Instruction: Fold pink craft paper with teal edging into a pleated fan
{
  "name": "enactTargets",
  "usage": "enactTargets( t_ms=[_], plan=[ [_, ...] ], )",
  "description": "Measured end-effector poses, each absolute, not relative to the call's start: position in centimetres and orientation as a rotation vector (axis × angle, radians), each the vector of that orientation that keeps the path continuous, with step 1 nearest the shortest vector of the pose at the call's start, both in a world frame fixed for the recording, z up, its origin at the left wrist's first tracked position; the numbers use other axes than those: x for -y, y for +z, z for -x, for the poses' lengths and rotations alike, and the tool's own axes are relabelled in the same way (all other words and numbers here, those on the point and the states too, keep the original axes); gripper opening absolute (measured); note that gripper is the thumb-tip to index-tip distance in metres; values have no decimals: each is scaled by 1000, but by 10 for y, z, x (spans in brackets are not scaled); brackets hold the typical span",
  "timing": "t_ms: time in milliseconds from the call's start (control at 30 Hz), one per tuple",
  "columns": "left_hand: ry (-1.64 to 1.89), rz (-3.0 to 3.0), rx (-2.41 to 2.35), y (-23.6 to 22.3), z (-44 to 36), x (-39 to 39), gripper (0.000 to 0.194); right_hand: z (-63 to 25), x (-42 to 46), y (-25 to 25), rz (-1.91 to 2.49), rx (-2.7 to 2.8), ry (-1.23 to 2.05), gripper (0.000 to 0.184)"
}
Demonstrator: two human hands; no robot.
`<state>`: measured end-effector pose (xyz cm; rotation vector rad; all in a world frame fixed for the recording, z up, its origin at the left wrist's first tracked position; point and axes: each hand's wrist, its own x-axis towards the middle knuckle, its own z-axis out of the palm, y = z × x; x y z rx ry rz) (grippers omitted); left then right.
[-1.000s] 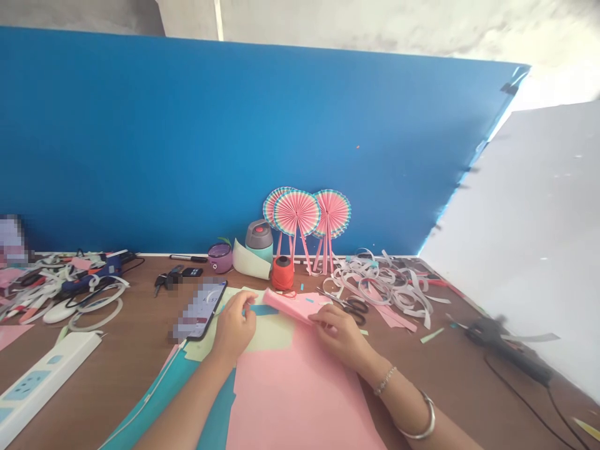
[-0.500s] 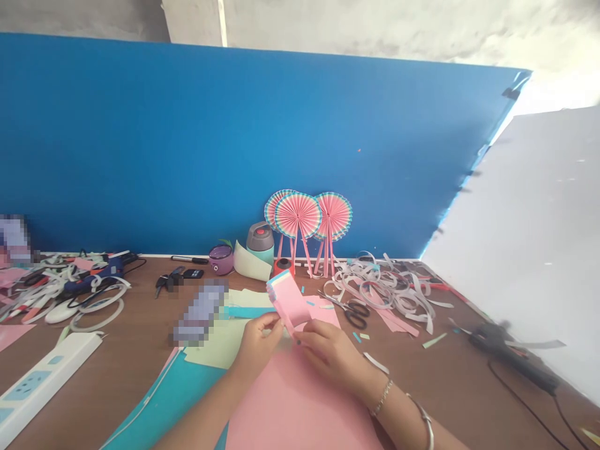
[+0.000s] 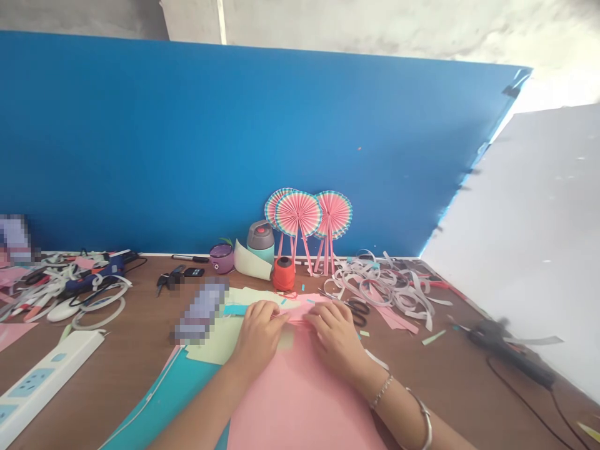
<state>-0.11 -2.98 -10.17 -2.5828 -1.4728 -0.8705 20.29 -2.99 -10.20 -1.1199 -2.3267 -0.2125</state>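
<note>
A pink paper strip [image 3: 299, 312], lying sideways just above the pink sheet, stretches between my hands. Its left end is under the bent fingers of my left hand [image 3: 262, 328], thumb pointing inward. My right hand [image 3: 338, 334] grips the other end with curled fingers, which hide part of it. Beneath both hands spreads a large pink paper sheet [image 3: 300, 400]. A blue paper strip [image 3: 234, 310] lies left of my left hand. Beside my right hand, the black handles of the scissors [image 3: 360, 312] show.
Finished pink paper fans [image 3: 299, 214] stand by the blue partition [image 3: 187, 144]. Nearby are a red container [image 3: 284, 274], a teal flask [image 3: 260, 240] and a purple pot [image 3: 221, 258]. White paper curls [image 3: 389, 287] and a black glue gun [image 3: 510, 353] lie right; a power strip [image 3: 44, 384] lies left.
The folded pink paper has come down from its raised, tilted position and now lies sideways between my hands. My right hand has turned, knuckles up. The red container is now uncovered.
</note>
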Motion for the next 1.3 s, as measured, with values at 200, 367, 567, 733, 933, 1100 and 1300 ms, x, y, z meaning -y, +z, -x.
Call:
enactTargets(
  t_ms=[200,367,567,733,933,1100,1300],
  plan=[
    [-599,2709,1545,-103,1,29,33,-210,22,-109,1265,2423,-19,18],
    [-624,2695,1622,-101,8,28,23,-215,20,-107,1265,2424,123,18],
    [-661,2825,1705,-95,17,28,26,-225,18,-103,1115,2426,340,23],
    [-763,2851,1818,-93,20,28,28,-229,19,-106,1128,2292,461,26],
    [-930,2809,1909,-98,20,25,27,-223,17,-107,1206,2185,548,17],
    [-957,2757,1936,-103,18,23,26,-221,14,-110,1259,2139,572,18],
    [-954,2713,1927,-105,17,21,26,-220,11,-109,1309,2095,630,18]
  ],
)
